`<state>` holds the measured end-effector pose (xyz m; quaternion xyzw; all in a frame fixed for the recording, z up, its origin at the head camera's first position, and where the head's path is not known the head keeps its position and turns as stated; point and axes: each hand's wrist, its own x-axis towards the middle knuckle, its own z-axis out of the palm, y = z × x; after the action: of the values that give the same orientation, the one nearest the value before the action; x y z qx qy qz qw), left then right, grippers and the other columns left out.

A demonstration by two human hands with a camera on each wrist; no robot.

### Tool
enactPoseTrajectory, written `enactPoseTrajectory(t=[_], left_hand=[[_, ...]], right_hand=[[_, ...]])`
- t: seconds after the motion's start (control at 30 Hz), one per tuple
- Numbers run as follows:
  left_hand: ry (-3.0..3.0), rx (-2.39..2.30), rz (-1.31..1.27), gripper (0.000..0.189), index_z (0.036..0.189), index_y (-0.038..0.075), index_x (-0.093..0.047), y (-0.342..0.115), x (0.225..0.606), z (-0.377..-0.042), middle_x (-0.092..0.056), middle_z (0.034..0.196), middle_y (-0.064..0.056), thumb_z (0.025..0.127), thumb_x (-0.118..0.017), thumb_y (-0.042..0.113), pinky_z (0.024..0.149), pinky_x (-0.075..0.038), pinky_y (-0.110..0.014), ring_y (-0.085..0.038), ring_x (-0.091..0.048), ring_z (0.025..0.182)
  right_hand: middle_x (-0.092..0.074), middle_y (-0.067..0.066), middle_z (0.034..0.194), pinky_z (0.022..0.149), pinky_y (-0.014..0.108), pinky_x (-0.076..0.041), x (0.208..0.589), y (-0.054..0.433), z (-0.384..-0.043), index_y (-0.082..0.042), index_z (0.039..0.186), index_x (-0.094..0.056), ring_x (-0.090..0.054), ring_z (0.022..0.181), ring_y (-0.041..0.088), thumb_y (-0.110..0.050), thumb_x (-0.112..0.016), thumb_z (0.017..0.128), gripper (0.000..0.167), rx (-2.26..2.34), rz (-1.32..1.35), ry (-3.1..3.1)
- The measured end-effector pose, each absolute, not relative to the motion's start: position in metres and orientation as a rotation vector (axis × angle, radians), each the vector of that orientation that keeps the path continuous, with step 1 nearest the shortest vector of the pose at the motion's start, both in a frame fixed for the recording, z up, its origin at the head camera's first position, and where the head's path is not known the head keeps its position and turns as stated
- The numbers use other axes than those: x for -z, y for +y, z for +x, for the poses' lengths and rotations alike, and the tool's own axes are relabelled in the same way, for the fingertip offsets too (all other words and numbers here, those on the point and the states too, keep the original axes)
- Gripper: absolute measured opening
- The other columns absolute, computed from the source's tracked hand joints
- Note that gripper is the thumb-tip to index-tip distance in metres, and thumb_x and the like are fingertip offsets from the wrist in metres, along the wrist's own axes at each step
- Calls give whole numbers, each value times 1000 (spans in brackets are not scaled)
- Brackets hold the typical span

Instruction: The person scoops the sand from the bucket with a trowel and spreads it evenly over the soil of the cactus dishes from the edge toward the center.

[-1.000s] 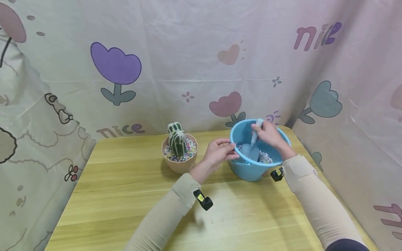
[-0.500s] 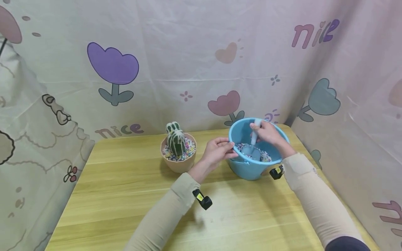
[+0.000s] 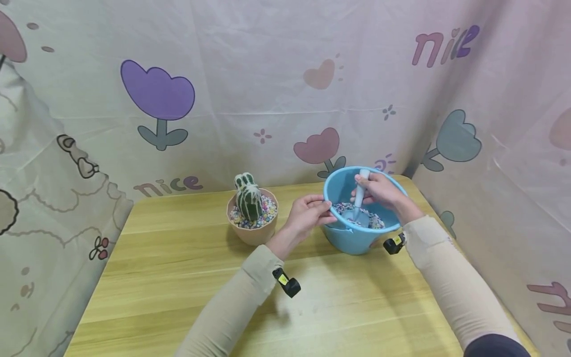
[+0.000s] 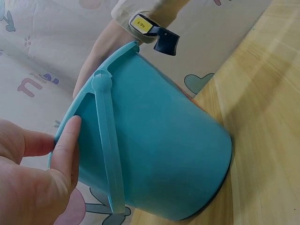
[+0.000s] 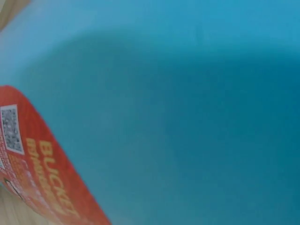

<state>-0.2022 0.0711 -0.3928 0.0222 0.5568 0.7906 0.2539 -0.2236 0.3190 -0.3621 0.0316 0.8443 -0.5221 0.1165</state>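
Observation:
A light blue bucket [image 3: 350,243] stands on the table at the back right, with small multicoloured pebbles [image 3: 376,221] in its bottom. My left hand [image 3: 308,215] pinches the bucket's left rim between thumb and fingers; the left wrist view shows this hand [image 4: 37,183] close beside the bucket's handle [image 4: 108,140]. Inside the bucket, my right hand [image 3: 379,191] grips the pale blue handle of a small shovel [image 3: 360,193]. The shovel's blade points down and is partly sunk in the pebbles. Only the bucket's outer wall [image 5: 187,117] and a red label [image 5: 51,173] fill the right wrist view.
Left of the bucket, a pinkish pot [image 3: 254,235] holds a knitted-looking cactus [image 3: 250,203] among coloured pebbles. Both stand on a wooden table [image 3: 187,267]. A printed curtain [image 3: 250,89] hangs behind the table and along its sides.
The shovel's handle has tipped slightly left, and less of its blade shows above the pebbles. My left hand keeps its hold on the rim. The head view has shifted a little.

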Motion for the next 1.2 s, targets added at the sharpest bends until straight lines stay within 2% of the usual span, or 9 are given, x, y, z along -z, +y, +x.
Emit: enactPoseTrajectory(t=[0.17, 0.27, 0.4, 0.63, 0.83, 1.03, 1.2], left_hand=[[1515, -2143, 56, 41, 140, -8, -55, 71, 394, -203, -74, 114, -22, 102, -67, 1, 77, -67, -27, -13, -76, 73], [1509, -2143, 43, 41, 139, -7, -56, 71, 394, -203, -74, 109, -17, 101, -67, 2, 77, -67, -27, -13, -76, 73], [1507, -2148, 41, 40, 139, -7, -56, 72, 393, -203, -75, 110, -19, 101, -68, 2, 77, -67, -27, -13, -76, 73], [1504, -2155, 62, 43, 141, -10, -54, 71, 393, -203, -73, 103, -14, 101, -67, 1, 76, -67, -27, -12, -76, 73], [1509, -2151, 61, 42, 140, -9, -55, 71, 394, -202, -73, 100, -12, 102, -67, 2, 76, -67, -27, -13, -76, 72], [1494, -2153, 65, 42, 141, -9, -54, 71, 395, -203, -71, 96, -9, 102, -66, 1, 76, -67, -26, -12, -75, 72], [1494, -2152, 75, 42, 141, -10, -53, 70, 396, -204, -71, 93, -7, 102, -66, 1, 75, -67, -26, -11, -75, 71]], right_hand=[[-72, 18, 104, 80, 33, -68, 364, 320, -224, 8, 126, -47, -79, 89, 23, -36, -43, 115, 46, 1537, 114, 2471], [-73, 13, 100, 78, 33, -68, 363, 321, -223, 8, 128, -46, -79, 87, 22, -38, -41, 115, 48, 1550, 160, 2471], [-73, 9, 96, 80, 35, -68, 359, 322, -223, 8, 129, -45, -79, 84, 18, -39, -41, 115, 49, 1589, 226, 2435], [-76, 4, 93, 84, 38, -68, 353, 326, -224, 11, 143, -42, -80, 81, 16, -43, -45, 113, 62, 1662, 313, 2385], [-77, -2, 85, 82, 37, -68, 351, 329, -223, 10, 141, -44, -80, 78, 13, -43, -48, 112, 61, 1724, 334, 2346], [-78, -5, 84, 78, 31, -67, 344, 334, -220, 12, 140, -45, -79, 78, 9, -46, -49, 110, 65, 1749, 321, 2397], [-77, -6, 83, 80, 32, -67, 336, 340, -218, 11, 140, -46, -79, 78, 8, -47, -49, 110, 65, 1791, 348, 2417]])
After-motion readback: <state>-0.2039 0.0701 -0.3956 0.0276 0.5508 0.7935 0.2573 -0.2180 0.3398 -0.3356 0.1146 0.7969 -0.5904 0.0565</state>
